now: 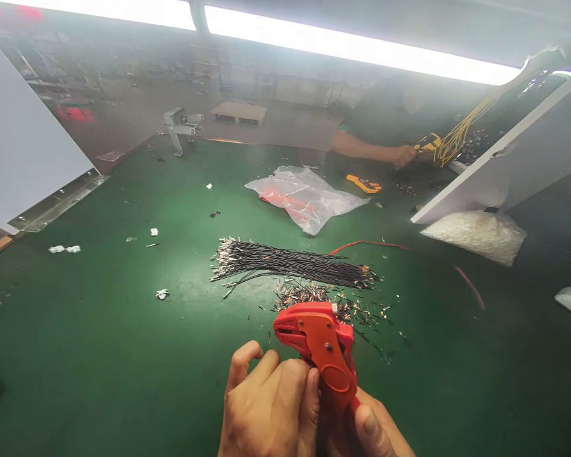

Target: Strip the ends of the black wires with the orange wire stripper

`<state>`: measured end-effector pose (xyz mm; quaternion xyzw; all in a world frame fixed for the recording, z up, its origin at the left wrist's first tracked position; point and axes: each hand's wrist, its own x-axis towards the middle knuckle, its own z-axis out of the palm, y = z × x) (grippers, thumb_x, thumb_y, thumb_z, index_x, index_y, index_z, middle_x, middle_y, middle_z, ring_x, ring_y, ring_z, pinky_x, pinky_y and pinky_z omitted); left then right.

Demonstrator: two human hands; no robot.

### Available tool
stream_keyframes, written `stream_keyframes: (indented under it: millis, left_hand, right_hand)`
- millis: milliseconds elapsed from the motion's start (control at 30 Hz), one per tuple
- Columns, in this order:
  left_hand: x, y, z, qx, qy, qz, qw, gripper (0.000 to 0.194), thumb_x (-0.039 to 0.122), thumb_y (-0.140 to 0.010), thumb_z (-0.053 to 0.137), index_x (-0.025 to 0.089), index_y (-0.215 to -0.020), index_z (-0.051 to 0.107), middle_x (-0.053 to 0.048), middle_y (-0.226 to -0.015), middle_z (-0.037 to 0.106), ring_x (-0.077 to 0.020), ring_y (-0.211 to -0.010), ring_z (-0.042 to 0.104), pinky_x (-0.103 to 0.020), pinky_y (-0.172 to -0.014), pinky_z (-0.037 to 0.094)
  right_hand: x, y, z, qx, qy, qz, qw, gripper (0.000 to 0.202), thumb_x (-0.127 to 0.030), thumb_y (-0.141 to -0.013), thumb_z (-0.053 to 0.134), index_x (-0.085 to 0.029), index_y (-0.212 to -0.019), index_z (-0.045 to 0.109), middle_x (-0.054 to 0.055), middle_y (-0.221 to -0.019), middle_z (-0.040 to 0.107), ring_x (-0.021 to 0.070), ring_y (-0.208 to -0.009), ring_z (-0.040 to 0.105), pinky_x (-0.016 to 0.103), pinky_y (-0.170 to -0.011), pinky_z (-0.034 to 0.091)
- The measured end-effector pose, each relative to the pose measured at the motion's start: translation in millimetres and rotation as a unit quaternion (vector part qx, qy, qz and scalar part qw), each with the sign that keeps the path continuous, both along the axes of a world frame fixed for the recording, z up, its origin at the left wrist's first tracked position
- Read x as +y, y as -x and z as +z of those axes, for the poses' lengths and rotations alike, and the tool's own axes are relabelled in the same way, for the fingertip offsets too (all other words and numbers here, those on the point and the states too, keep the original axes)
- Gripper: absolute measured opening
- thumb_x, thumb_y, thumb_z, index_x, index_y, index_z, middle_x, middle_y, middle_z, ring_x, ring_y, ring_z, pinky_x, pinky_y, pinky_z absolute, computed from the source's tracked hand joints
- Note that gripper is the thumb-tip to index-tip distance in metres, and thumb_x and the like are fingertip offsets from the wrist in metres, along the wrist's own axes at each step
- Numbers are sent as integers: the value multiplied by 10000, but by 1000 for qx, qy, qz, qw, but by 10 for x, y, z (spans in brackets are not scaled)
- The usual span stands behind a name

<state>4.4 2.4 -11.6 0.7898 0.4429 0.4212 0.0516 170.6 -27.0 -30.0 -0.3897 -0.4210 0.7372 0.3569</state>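
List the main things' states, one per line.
Red tool: held in right grip
Left grip: curled, contents hidden
Black wires: bundled, copper showing at right ends
Wire scraps: scattered
Plastic bag: rumpled
Near yellow tool: lying unheld
Far yellow tool: in co-worker's hand
Light tubes: lit

On a flat green tabletop point(99, 355), a red plastic wire stripper point(330, 355) is nearest, between the left hand point(266, 406) and right hand point(380, 428). Behind it lie scattered short black wire scraps point(302, 292), then a long bundle of thin black wires point(290, 261), lying left to right. Behind the bundle is a crumpled clear plastic bag point(309, 197); just right of that, a yellow metal-jawed hand tool point(364, 184).
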Motion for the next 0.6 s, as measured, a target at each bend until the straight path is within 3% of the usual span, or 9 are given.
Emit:
stream_keyframes:
  millis: [133,267,400,600]
  left_hand:
    - [19,42,-10,-25,4,3,1000,214,13,-902,473,220,-864,510,75,-607,604,-121,-516,469,-365,-802,320]
    - [85,89,-33,-43,16,13,999,210,6,-907,492,211,-879,529,65,-644,582,-114,-529,437,-356,-808,330]
    - [175,115,-94,-9,28,12,999,179,22,-914,560,200,-932,564,47,-705,617,-118,-595,491,-341,-806,338]
    - [191,101,-207,59,39,-6,997,142,68,-924,578,204,-945,614,29,-716,594,-140,-661,517,-348,-831,368]
  right_hand:
    - [37,32,-70,61,10,-9,998,727,-847,-688,618,-218,-1045,691,81,-769,655,318,-811,654,480,-796,546]
    - [56,-24,-26,123,46,-88,987,611,-757,-797,598,-258,-1141,671,60,-879,691,260,-790,654,424,-783,526]
    - [113,-129,79,132,17,-173,976,558,-705,-886,520,-235,-1134,690,59,-890,713,233,-799,649,359,-776,504]
    - [162,-174,121,115,-6,-222,968,460,-657,-936,467,-286,-1120,669,39,-891,722,242,-787,654,382,-787,513]
